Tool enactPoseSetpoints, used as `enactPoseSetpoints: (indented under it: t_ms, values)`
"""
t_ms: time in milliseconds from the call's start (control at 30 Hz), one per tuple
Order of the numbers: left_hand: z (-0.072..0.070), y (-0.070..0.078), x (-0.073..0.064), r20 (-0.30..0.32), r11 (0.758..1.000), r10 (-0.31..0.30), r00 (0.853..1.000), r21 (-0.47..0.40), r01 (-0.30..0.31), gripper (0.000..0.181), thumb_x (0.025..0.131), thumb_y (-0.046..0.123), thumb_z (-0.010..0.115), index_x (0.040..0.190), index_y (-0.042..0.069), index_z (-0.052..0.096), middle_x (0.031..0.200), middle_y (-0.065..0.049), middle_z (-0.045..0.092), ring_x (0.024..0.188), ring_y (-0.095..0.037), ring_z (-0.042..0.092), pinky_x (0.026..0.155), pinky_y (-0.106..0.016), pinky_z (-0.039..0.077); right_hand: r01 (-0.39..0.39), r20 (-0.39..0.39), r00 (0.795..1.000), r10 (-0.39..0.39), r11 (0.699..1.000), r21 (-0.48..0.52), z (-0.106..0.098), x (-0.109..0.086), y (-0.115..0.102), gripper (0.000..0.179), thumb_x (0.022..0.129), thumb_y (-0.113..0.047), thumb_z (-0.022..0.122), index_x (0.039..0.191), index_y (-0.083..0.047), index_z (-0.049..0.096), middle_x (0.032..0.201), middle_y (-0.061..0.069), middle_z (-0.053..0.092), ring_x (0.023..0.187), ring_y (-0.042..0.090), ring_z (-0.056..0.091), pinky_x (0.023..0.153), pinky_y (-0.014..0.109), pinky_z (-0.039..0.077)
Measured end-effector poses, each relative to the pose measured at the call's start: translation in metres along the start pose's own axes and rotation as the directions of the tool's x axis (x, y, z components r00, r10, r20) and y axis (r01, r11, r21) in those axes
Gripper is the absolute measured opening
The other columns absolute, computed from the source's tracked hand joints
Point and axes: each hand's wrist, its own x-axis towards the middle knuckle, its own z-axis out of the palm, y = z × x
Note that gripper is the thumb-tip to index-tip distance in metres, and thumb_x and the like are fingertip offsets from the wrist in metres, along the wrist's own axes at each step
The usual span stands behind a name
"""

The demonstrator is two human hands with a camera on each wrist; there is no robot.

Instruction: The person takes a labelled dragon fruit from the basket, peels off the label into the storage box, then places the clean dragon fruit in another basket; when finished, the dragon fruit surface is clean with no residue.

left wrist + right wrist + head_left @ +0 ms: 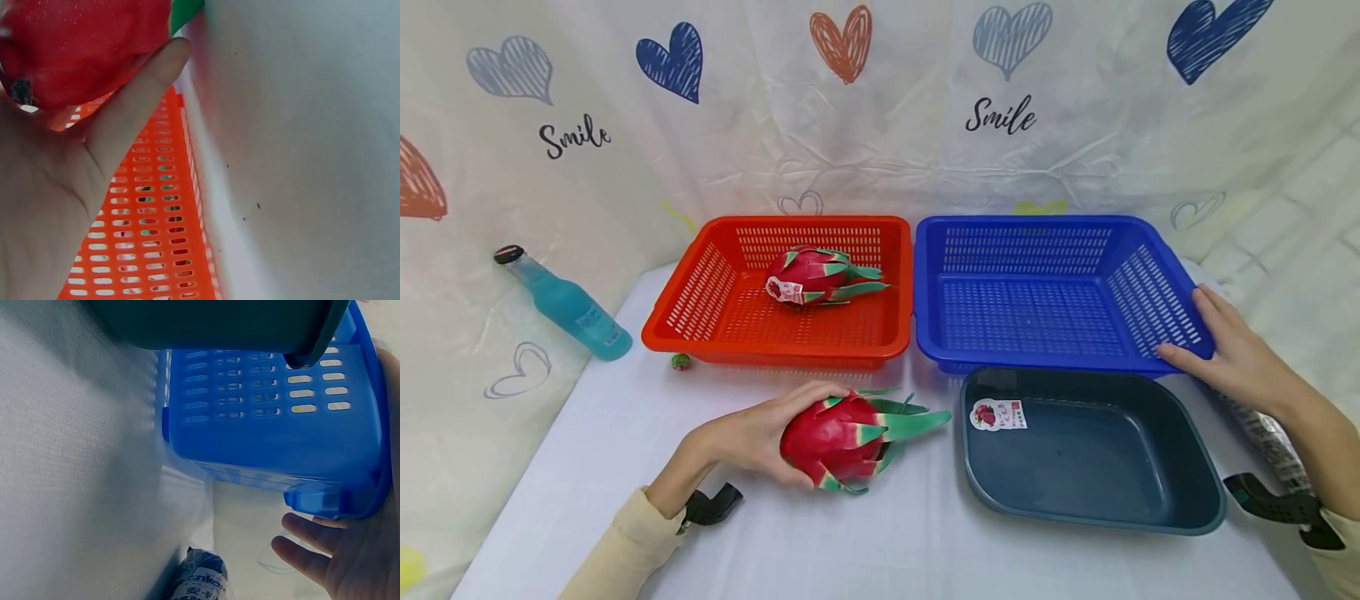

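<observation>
Cream sleeve point(632, 533) nearest, head view, then my L hand point(752, 437), fingers & thumb clamped round a big dragon fruit point(838, 437). Fruit's in front of the red basket point(775, 348), green tips just beside the dark tub point(1067, 475); can't tell if it's touching the cloth point(775, 558). 2nd dragon fruit point(820, 271) lies in the red basket, w/ a blue bottle point(576, 312) off to its L. My R hand point(1243, 354) grips the blue basket point(1022, 308) by its R front corner, thumb over the rim.

L wrist view: fruit's up top L, my thumb point(137, 100) along its side, slotted red basket wall beyond.

R wrist view: tub overhangs up top; blue basket's slotted wall behind it. My fingers, a bit apart, reach past the rim's outer side; printed pkg point(200, 578) at bottom.
</observation>
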Motion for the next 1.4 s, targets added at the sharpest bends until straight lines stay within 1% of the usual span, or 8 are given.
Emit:
enactPoseSetpoints:
  t_ms: [133, 300, 467, 600, 800, 1100, 1233, 1400]
  values:
    - [0.000, 0.009, -0.002, -0.024, 0.994, -0.061, 0.998, 0.090, 0.063, 0.100, 0.069, 0.046, 0.085, 0.148, 0.037, 0.023, 0.145, 0.012, 0.036, 0.132, -0.011, 0.039, 0.091, -0.029, 0.054, -0.001, 0.007, 1.000, 0.001, 1.000, 0.004, 0.000, 0.001, -0.001, 0.096, 0.093, -0.038, 0.056, 0.153, 0.000, -0.009, 0.158, 0.028, -0.017, 0.142, 0.057, -0.008, 0.106, 0.077, 0.000]
    - [-0.002, 0.023, -0.004, -0.054, 0.970, -0.123, 0.991, 0.204, 0.132, 0.102, 0.067, 0.051, 0.085, 0.148, 0.040, 0.024, 0.144, 0.014, 0.037, 0.131, -0.008, 0.040, 0.088, -0.029, 0.055, 0.007, 0.011, 1.000, -0.007, 1.000, 0.007, -0.001, 0.002, 0.000, 0.096, 0.093, -0.038, 0.056, 0.153, -0.001, -0.010, 0.159, 0.026, -0.017, 0.143, 0.056, -0.009, 0.107, 0.077, -0.001]
    - [0.001, 0.032, -0.002, -0.074, 0.953, -0.128, 0.989, 0.267, 0.143, 0.108, 0.064, 0.054, 0.085, 0.150, 0.033, 0.024, 0.146, 0.012, 0.037, 0.133, -0.008, 0.039, 0.090, -0.033, 0.056, 0.010, 0.007, 1.000, -0.010, 1.000, 0.009, -0.001, 0.002, 0.000, 0.096, 0.093, -0.037, 0.056, 0.153, 0.000, -0.009, 0.159, 0.027, -0.016, 0.143, 0.056, -0.009, 0.108, 0.076, -0.002]
    - [0.007, 0.038, 0.001, -0.096, 0.925, -0.128, 0.987, 0.346, 0.154, 0.114, 0.061, 0.060, 0.084, 0.152, 0.027, 0.024, 0.151, 0.010, 0.034, 0.137, -0.009, 0.035, 0.092, -0.036, 0.056, 0.008, 0.003, 1.000, -0.008, 1.000, 0.014, 0.000, 0.001, 0.001, 0.096, 0.092, -0.036, 0.057, 0.153, 0.000, -0.009, 0.159, 0.028, -0.015, 0.143, 0.056, -0.008, 0.107, 0.076, -0.001]
    - [0.011, 0.043, 0.004, -0.122, 0.905, -0.132, 0.984, 0.390, 0.170, 0.108, 0.062, 0.060, 0.083, 0.150, 0.028, 0.028, 0.147, 0.013, 0.040, 0.134, -0.005, 0.037, 0.091, -0.033, 0.055, 0.005, 0.001, 1.000, -0.006, 1.000, 0.023, -0.001, 0.001, 0.001, 0.097, 0.092, -0.037, 0.057, 0.153, -0.001, -0.009, 0.159, 0.028, -0.015, 0.142, 0.057, -0.008, 0.107, 0.076, -0.001]
    - [0.006, 0.036, 0.005, -0.124, 0.917, -0.082, 0.989, 0.379, 0.124, 0.103, 0.061, 0.057, 0.085, 0.146, 0.030, 0.033, 0.139, 0.014, 0.047, 0.127, -0.004, 0.046, 0.088, -0.031, 0.056, 0.004, 0.005, 1.000, -0.005, 0.999, 0.033, -0.001, 0.000, 0.000, 0.097, 0.092, -0.036, 0.058, 0.153, -0.001, -0.009, 0.159, 0.028, -0.016, 0.143, 0.057, -0.008, 0.107, 0.076, -0.001]
    - [0.002, 0.032, 0.005, -0.134, 0.921, -0.037, 0.990, 0.380, 0.085, 0.100, 0.060, 0.056, 0.085, 0.144, 0.031, 0.035, 0.134, 0.016, 0.050, 0.121, -0.002, 0.049, 0.085, -0.028, 0.056, 0.000, 0.000, 1.000, 0.000, 0.999, 0.035, -0.001, 0.000, 0.000, 0.097, 0.092, -0.037, 0.058, 0.153, -0.002, -0.010, 0.159, 0.028, -0.016, 0.143, 0.056, -0.008, 0.107, 0.076, -0.001]
    - [0.000, 0.030, 0.003, -0.113, 0.927, 0.018, 0.993, 0.375, 0.026, 0.099, 0.062, 0.054, 0.084, 0.145, 0.030, 0.034, 0.135, 0.016, 0.050, 0.122, -0.003, 0.049, 0.087, -0.029, 0.056, -0.005, 0.000, 1.000, 0.005, 0.999, 0.040, -0.001, 0.000, 0.000, 0.098, 0.092, -0.036, 0.058, 0.153, -0.002, -0.010, 0.159, 0.027, -0.016, 0.142, 0.057, -0.008, 0.107, 0.076, -0.001]
